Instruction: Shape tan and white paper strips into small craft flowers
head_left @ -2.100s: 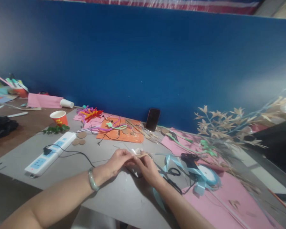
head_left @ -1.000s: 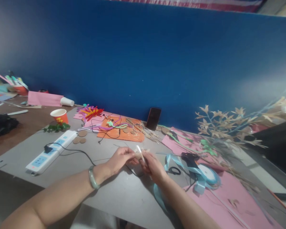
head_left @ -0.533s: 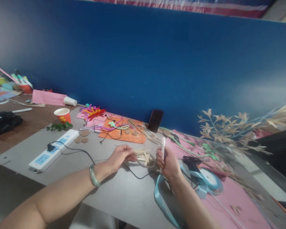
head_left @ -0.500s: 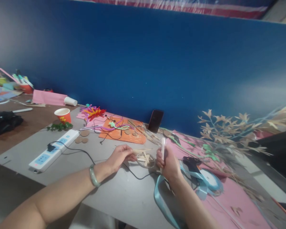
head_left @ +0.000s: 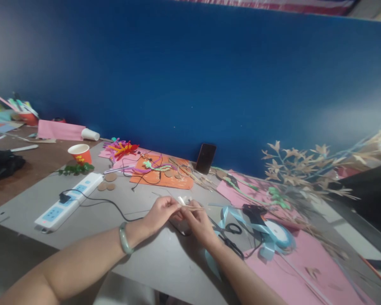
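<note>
My left hand (head_left: pixel 163 212), with a pale green bangle (head_left: pixel 124 238) on its wrist, is closed in a pinch. Close beside it, my right hand (head_left: pixel 197 221) is pinching too. Thin tan strips (head_left: pixel 196 208) run between the fingertips of both hands and stick out past the right one. A small white piece (head_left: pixel 182 200) shows just above the fingers; which hand has it, I cannot tell. Fingers hide most of what is held. Black-handled scissors (head_left: pixel 232 229) lie right of my right hand, near light blue ribbon (head_left: pixel 266 250).
A white power strip (head_left: pixel 68 202) with a black cable lies left. Behind the hands are an orange sheet (head_left: pixel 178 181) and a leaning phone (head_left: pixel 205 158). A hot glue gun (head_left: pixel 254 213) and pink sheets (head_left: pixel 305 262) lie right. A paper cup (head_left: pixel 80 153) stands back left.
My right hand has moved left to meet the left hand and no longer holds the white stick-like piece upright. The ring with strips between the hands is now mostly covered; the scissors have come into sight.
</note>
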`<state>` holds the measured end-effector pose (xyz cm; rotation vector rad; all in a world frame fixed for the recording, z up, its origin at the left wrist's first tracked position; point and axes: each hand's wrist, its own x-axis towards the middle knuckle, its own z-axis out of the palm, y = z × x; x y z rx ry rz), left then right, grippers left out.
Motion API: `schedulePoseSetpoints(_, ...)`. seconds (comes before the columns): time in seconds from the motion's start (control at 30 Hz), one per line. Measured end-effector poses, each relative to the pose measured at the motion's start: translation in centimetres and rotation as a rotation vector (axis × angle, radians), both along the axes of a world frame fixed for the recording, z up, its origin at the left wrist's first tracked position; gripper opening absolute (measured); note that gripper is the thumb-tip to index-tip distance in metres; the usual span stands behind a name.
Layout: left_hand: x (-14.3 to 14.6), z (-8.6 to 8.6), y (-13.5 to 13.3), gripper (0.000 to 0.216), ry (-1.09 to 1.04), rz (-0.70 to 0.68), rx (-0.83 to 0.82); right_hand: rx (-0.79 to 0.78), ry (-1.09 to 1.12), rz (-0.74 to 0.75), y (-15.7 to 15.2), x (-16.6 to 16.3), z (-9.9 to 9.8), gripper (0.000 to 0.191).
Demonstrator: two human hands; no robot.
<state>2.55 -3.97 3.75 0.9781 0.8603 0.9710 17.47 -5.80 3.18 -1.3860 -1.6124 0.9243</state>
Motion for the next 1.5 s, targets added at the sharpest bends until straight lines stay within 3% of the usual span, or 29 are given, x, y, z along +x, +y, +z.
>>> schedulePoseSetpoints(0.2, -0.3, -0.3, 0.2, 0.027, 0.04, -0.062, 0.028, -0.117, 0.081, 0.013, -0.2, 0.2, 0.8, 0.039)
schedulePoseSetpoints(0.43, -0.3, 0.1, 0.0, 0.026, 0.1, -0.068, 0.063, -0.128, 0.074, 0.092, 0.7, 1.1, 0.1, 0.038)
schedulePoseSetpoints(0.73, -0.5, -0.6, 0.2, 0.027, 0.114, -0.102, 0.141, -0.595, 0.446, 0.141, 0.5, 1.1, 0.8, 0.037)
schedulePoseSetpoints(0.9, -0.6, -0.1, 0.3, 0.027, 0.067, -0.1, 0.128, -0.698, 0.645, 0.053, 1.1, 2.2, 1.2, 0.041)
schedulePoseSetpoints(1.1, -0.5, -0.4, 0.6, 0.026, -0.063, -0.003, 0.0, -0.552, 0.89, -0.118, 2.4, 4.1, 1.9, 0.032)
schedulePoseSetpoints(1.17, -0.4, -0.8, 0.8, 0.026, -0.113, 0.054, -0.052, -0.493, 0.873, -0.158, 2.6, 3.9, 1.3, 0.038)
schedulePoseSetpoints(1.27, -0.3, -1.2, 0.9, 0.025, -0.156, 0.077, -0.08, -0.447, 0.633, -0.139, 2.0, 2.5, 0.2, 0.052)
schedulePoseSetpoints(1.4, -0.2, -1.2, 0.5, 0.023, -0.103, 0.048, -0.032, -0.158, 0.169, 0.051, 0.8, 0.4, -0.5, 0.039)
schedulePoseSetpoints(1.5, 0.1, -1.2, 0.2, 0.024, -0.017, 0.026, 0.007, -0.04, 0.018, 0.07, 0.4, -0.1, -0.6, 0.038)
